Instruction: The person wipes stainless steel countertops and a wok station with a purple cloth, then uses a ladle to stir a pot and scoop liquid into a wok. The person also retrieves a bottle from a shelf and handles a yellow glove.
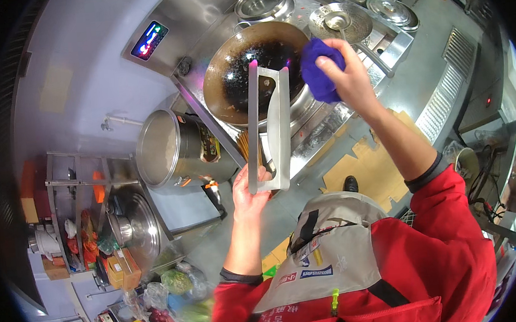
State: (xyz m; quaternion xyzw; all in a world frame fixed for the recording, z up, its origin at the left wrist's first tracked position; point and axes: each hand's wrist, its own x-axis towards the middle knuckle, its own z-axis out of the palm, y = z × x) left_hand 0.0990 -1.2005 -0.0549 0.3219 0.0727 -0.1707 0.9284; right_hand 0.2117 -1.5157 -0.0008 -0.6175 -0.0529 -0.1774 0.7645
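Note:
My left hand (249,192) grips the lower end of a long stainless steel frame (254,131), its fingers partly hidden behind it. Two parallel rails joined at both ends make up the frame, and I hold it up in front of a large wok (221,83). Pink light catches the tips of its rails. A bunched purple cloth (319,76) is in my right hand (349,74), thumb pressed on top. The cloth is to the right of the frame and apart from it, over the wok's right rim.
Beyond the cloth, a ladle (337,21) lies in a perforated strainer (361,31) on the steel counter. Left of the stove stands a big steel pot (156,147). Lidded pots (391,9) sit at the back right. Flattened cardboard (354,169) covers part of the floor.

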